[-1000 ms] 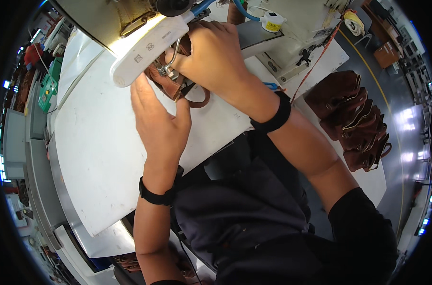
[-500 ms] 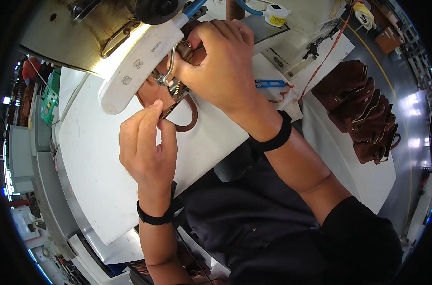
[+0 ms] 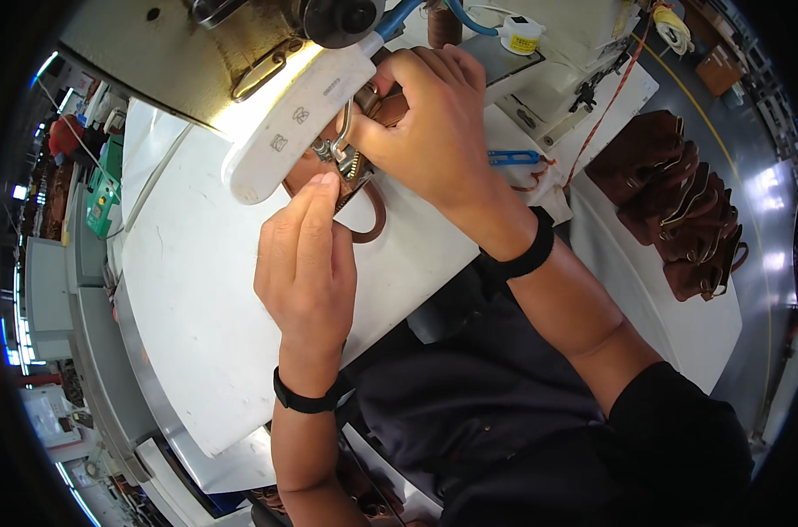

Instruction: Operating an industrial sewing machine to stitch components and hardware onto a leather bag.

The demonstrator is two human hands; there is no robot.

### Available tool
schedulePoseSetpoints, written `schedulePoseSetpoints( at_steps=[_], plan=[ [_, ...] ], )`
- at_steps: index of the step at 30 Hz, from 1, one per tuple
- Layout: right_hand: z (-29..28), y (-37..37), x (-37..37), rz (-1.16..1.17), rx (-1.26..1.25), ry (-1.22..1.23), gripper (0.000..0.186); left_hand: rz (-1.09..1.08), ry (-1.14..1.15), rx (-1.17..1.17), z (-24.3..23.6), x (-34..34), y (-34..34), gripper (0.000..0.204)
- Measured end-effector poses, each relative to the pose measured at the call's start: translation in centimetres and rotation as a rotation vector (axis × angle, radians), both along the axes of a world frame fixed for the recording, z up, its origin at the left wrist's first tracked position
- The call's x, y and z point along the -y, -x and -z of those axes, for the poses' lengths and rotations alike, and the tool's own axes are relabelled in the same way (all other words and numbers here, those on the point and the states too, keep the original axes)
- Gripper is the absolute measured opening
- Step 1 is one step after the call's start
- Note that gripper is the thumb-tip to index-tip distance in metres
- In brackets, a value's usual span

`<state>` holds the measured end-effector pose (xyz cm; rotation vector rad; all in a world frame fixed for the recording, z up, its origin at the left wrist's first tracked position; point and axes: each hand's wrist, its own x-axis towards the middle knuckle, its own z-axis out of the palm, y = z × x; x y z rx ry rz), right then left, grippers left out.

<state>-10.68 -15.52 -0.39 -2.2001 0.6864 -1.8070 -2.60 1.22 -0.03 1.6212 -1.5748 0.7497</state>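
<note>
A brown leather piece (image 3: 371,211) lies under the needle area of a sewing machine (image 3: 241,53) on a white table (image 3: 197,290). My left hand (image 3: 307,263) rests flat, fingers together, with its fingertips pressing on the near edge of the leather. My right hand (image 3: 430,132) is curled around the far side of the leather, pinching it close to the metal presser foot (image 3: 339,145). A white lamp bar (image 3: 298,119) hangs over the work and hides part of the leather.
A pile of brown leather pieces (image 3: 684,211) lies on the table at the right. Blue-handled snips (image 3: 513,158) sit just beyond my right wrist. A yellow-topped spool (image 3: 524,33) stands at the back. Benches and a green object (image 3: 100,189) are at the far left.
The view has drawn closer to the machine. My left hand has slid up so its fingertips now press on the leather; my right hand keeps its grip near the presser foot.
</note>
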Motion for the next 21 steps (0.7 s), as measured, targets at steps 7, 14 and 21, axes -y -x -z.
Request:
schedulePoseSetpoints(
  at_steps=[7, 14, 21],
  plan=[
    [-0.4, 0.1, 0.2, 0.005, 0.000, -0.037, 0.028, -0.009, -0.050, 0.059, -1.4, 0.2, 0.2, 0.041],
    [-0.4, 0.2, -0.4, -0.005, -0.074, -0.105, 0.029, -0.109, -0.005, -0.007, 0.0, 0.6, 1.3, 0.037],
    [-0.7, 1.3, -0.4, 0.009, -0.093, -0.143, 0.031, -0.092, -0.046, 0.021, -0.6, 0.5, 1.8, 0.037]
  ],
)
